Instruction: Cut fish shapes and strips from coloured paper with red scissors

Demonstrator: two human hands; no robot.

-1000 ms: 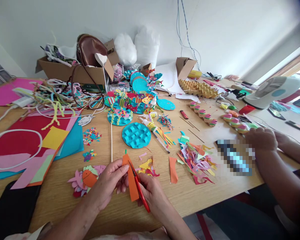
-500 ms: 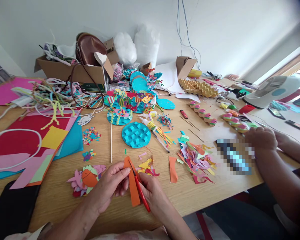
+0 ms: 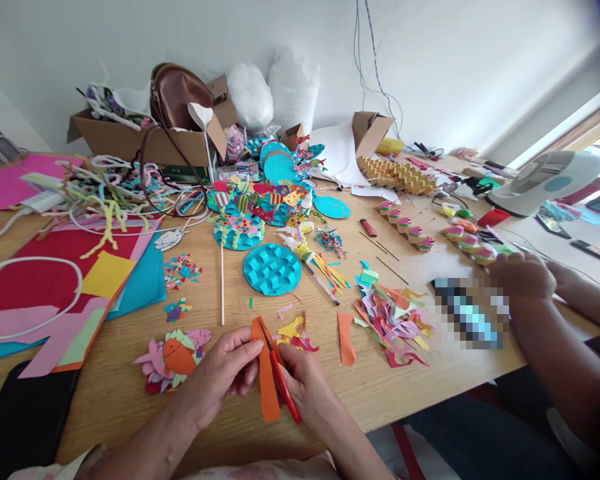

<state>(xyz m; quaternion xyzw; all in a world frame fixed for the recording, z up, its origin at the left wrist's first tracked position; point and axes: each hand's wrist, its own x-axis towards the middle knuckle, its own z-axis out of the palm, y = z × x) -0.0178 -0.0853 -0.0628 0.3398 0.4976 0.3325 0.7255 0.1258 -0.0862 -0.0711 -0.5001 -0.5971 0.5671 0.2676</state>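
Note:
My left hand (image 3: 235, 360) pinches a strip of orange paper (image 3: 269, 390) near its upper end, and the strip hangs down toward me. Red-handled scissors (image 3: 284, 387) are gripped in my right hand (image 3: 303, 380), their dark blades lying along the strip's upper right edge. Whether the blades are parted is hard to make out. Left of my hands lies a pile of paper fish cutouts (image 3: 177, 357), an orange one on top. Just beyond the hands are yellow and red paper scraps (image 3: 297, 333). A blue disc with curled paper scales (image 3: 273, 269) rests farther back.
At right, another person's hands (image 3: 525, 277) work by an egg-carton strip (image 3: 467, 245). A heap of paper offcuts (image 3: 393, 320) and an orange piece (image 3: 347, 339) lie right of me. Coloured sheets (image 3: 25, 267) and a white cable (image 3: 80, 287) cover the left. A glue bottle (image 3: 297, 247) lies mid-table.
The orange strip and my left hand have shifted slightly down and to the right, and the strip hangs straighter. The scissors stay almost in place.

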